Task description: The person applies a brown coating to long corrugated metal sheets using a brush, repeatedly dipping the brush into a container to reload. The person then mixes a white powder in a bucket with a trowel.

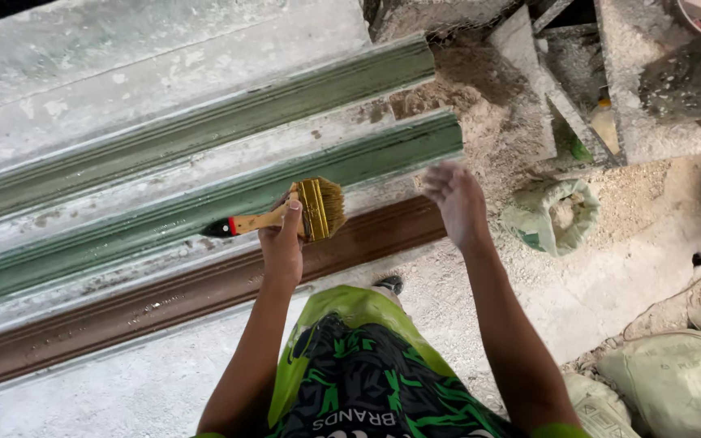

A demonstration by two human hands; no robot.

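Observation:
My left hand (281, 243) grips a flat paintbrush (302, 212) with a wooden handle, a red and black handle end and yellowish bristles. It holds the brush sideways just above a long brown moulding channel (164, 304). My right hand (456, 199) is raised by the end of that channel, dusty, fingers loosely curled, holding nothing. Beyond the brush run two long green moulding channels (204, 130) (164, 223), side by side, wet and shiny.
Sand and rubble (488, 97) lie past the channel ends. An open greenish sack (553, 215) sits on the ground to the right. More filled sacks (675, 381) are stacked at the lower right. Concrete slabs and a dusty block (667, 81) stand at the top right.

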